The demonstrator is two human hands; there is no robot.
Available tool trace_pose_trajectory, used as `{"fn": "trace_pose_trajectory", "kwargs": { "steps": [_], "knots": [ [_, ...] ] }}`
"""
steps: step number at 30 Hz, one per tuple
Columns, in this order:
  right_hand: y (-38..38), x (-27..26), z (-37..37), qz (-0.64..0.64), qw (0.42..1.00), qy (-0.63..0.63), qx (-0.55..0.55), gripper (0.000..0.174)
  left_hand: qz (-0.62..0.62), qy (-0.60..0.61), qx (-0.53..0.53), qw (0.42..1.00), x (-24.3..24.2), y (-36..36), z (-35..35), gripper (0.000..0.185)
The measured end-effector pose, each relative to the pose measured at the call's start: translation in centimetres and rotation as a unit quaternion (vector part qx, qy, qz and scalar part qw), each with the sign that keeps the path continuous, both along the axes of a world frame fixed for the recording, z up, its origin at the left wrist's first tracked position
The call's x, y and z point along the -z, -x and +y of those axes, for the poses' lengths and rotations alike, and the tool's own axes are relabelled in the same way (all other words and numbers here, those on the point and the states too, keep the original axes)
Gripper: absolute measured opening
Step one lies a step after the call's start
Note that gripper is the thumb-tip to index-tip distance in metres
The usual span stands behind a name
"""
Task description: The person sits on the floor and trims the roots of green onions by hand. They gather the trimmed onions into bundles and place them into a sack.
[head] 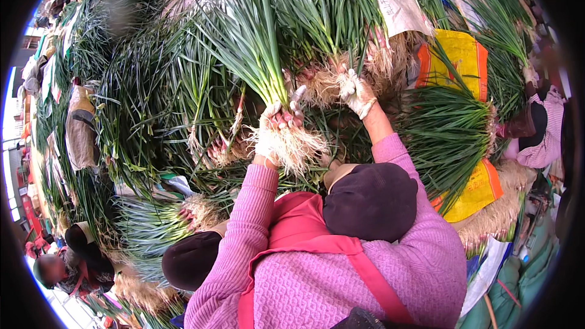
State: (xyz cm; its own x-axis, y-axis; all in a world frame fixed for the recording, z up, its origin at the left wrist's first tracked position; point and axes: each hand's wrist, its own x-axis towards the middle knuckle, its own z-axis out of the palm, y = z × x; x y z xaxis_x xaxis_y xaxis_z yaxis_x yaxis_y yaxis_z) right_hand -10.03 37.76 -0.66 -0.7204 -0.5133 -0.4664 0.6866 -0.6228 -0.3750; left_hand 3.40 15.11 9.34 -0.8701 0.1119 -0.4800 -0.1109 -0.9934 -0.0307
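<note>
My left hand (267, 130), in a pale glove, grips an upright bunch of green garlic (269, 71) around its lower stems. Reddish bulbs and a shaggy mass of pale roots (295, 144) hang over the palm, with the leaves fanning upward. My gloved right hand (360, 96) reaches forward and pinches the root end of green garlic at the near edge of a large pile (315, 13). Its fingertips are partly lost among the roots. Between my hands and knees, loose leaves (343, 132) cover the ground.
Bundled green garlic (448, 132) lies on yellow sacking (470, 196) at right. Another bundle (155, 224) rests by my left knee (192, 258). Heaped leaves (137, 87) spread across the left. A printed white sack (397, 0) covers part of the pile. Other people (77, 267) sit at both sides.
</note>
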Motion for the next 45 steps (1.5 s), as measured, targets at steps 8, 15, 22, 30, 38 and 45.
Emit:
{"fn": "trace_pose_trajectory", "kwargs": {
  "steps": [8, 15, 22, 30, 38, 45],
  "knots": [
    [-8.6, -4.3, -3.5, 0.191, 0.928, -0.232, -0.22, 0.02, -0.04, 0.192, 0.112, 0.974, 1.2, 1.0, 0.5, 0.035],
    [-2.3, -1.0, -2.6, 0.214, 0.883, -0.415, -0.056, 0.035, -0.023, 0.148, 0.094, 0.984, 3.8, 1.3, 0.9, 0.038],
    [-1.9, -0.3, -7.0, 0.231, 0.883, -0.374, -0.163, 0.039, -0.03, 0.189, 0.133, 0.973, 3.6, 0.3, 0.7, 0.039],
    [-1.3, -0.9, -6.4, 0.358, 0.742, -0.546, -0.151, 0.036, -0.047, 0.203, 0.157, 0.965, 2.7, -0.2, 2.0, 0.034],
    [-3.6, -1.2, -8.0, 0.043, 0.975, -0.213, -0.05, 0.016, -0.043, 0.18, 0.126, 0.975, 3.7, 0.6, 3.9, 0.014],
    [-3.6, -3.9, -7.3, 0.081, 0.982, -0.164, 0.05, 0.025, -0.039, 0.186, 0.122, 0.974, 4.3, 1.3, 3.9, 0.015]
  ]
}}
